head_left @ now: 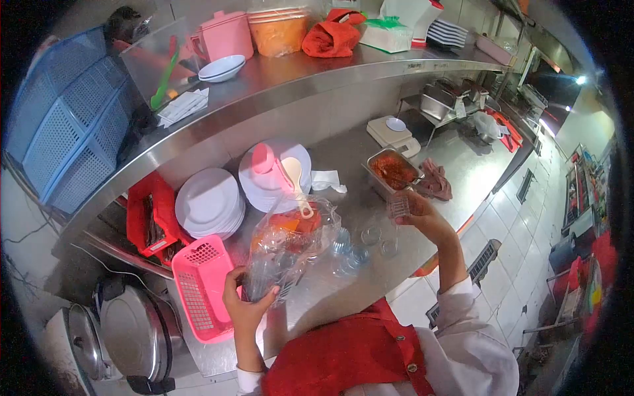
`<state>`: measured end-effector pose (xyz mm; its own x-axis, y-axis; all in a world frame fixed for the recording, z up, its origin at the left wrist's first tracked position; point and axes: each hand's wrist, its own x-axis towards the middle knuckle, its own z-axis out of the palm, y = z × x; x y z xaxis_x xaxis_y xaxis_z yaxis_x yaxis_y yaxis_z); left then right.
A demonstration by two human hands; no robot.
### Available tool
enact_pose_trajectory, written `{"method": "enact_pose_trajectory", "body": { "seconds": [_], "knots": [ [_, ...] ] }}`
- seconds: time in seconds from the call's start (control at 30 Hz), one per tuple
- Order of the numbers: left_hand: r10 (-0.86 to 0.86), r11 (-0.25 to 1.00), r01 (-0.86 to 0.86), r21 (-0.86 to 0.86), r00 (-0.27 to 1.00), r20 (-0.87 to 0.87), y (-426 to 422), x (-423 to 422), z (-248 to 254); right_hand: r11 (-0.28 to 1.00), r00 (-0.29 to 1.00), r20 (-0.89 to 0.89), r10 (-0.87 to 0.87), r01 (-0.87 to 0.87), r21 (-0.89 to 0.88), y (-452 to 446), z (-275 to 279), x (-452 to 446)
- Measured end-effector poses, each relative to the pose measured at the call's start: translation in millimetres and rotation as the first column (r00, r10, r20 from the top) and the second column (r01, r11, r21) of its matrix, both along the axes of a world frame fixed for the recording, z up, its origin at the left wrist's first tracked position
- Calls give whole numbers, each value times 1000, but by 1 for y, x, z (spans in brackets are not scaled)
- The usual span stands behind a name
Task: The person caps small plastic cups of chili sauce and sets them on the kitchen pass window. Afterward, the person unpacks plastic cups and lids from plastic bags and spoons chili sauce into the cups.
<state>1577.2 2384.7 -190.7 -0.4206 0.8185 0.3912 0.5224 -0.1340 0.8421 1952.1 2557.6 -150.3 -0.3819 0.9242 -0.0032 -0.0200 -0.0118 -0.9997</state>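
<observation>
My left hand [247, 305] is closed around the lower end of a clear plastic bag [316, 231] with clear plastic cups inside. Between the fingers of my right hand [422, 216] is a small clear plastic cup [398, 208], raised above the counter near a metal pan of red sauce [389, 169]. Several loose clear cups [371, 235] stand or lie on the steel counter [323, 290] between my hands. A pink basket [201, 287] sits beside my left hand.
Stacks of white plates [208, 198] stand at the back left, one bearing a pink item and a cream ladle [294, 173]. A scale [389, 136] and a brown cloth [435, 179] are near the pan. A steel shelf [290, 76] overhangs the counter.
</observation>
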Motion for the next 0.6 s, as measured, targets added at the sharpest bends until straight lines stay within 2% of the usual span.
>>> {"method": "enact_pose_trajectory", "body": {
  "seconds": [0.07,0.1,0.13,0.17,0.2,0.27,0.3,0.33,0.37,0.4,0.43,0.47,0.53,0.6],
  "knots": [
    [-4,1000,4,-8,1000,27,1,1,1,993,996,81,48,-39,-113,10,-19,6],
    [-4,1000,5,-13,998,55,1,3,2,993,996,81,47,-37,-114,17,-35,7],
    [-4,1000,5,-14,998,56,2,4,2,1000,903,429,18,-18,-4,26,-56,6],
    [-14,1000,15,-26,999,49,3,5,2,994,696,717,-48,-41,106,34,-77,5],
    [-20,999,21,-37,999,42,4,6,2,993,697,716,-43,-47,105,38,-102,3],
    [-48,998,49,-32,998,39,7,11,3,922,532,831,-164,-217,321,41,-150,-2],
    [-83,996,84,-25,996,37,8,13,4,900,541,825,-162,-262,348,41,-148,-9],
    [-54,998,55,-26,998,35,9,14,5,924,662,731,-163,-158,349,45,-143,-11],
    [-101,993,102,-59,994,29,9,16,6,944,765,622,-169,-57,326,40,-106,-18],
    [-148,984,150,-96,989,28,9,18,7,921,785,564,-255,20,389,35,-58,-35],
    [-120,987,123,-108,992,30,10,21,9,914,951,214,-225,129,386,30,-25,-45],
    [-151,978,152,-141,988,14,11,23,12,773,883,329,-334,57,632,21,14,-47],
    [-181,967,176,-182,983,-11,10,27,12,928,910,414,26,-176,330,-14,80,-65],
    [-261,965,254,-68,953,-151,17,32,9,783,683,631,368,-593,185,-18,65,-84]
  ]
}}
